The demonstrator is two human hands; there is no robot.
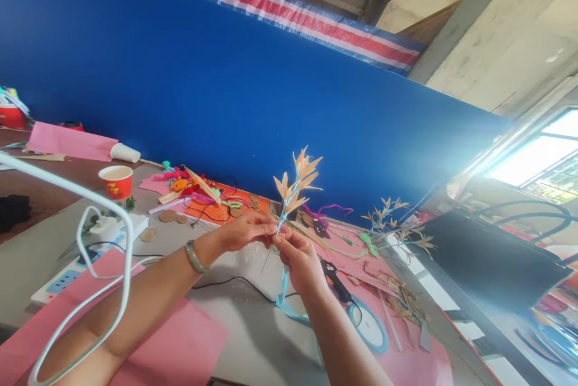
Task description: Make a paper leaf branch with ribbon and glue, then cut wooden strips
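A: Where is the flower spray [295, 184]?
B: Upright with a slight tilt, in front of the blue partition [180, 85], raised over the grey surface [248, 344]. Its peach, pointed petals sit on a stem wrapped in pale blue.
A: And the fingers?
B: Both sets are pinching. The left hand [250, 230] has thumb and fingers closed on the stem just under the lowest petals. The right hand [298, 255] pinches it there too, fingertips close to the left ones. A thin dark wire [266, 261] points down below them.
A: What hangs under the right hand?
B: A light blue ribbon [283, 286]. It drops to the surface and bends towards the right forearm. Beyond that arm lies a ribbon spool [370, 324]; the arm hides whether they join.
A: Anything else near?
B: A black glue gun [334, 282] just beside the right wrist, and dried husks [406, 298] farther right. A second spray [387, 215] stands behind those.
A: On the left side?
B: A green bangle [195, 257] circles the left wrist. Past the forearm are a white power strip [63, 277], a red paper cup [116, 186] standing upright and a white cup [125, 152] on its side.
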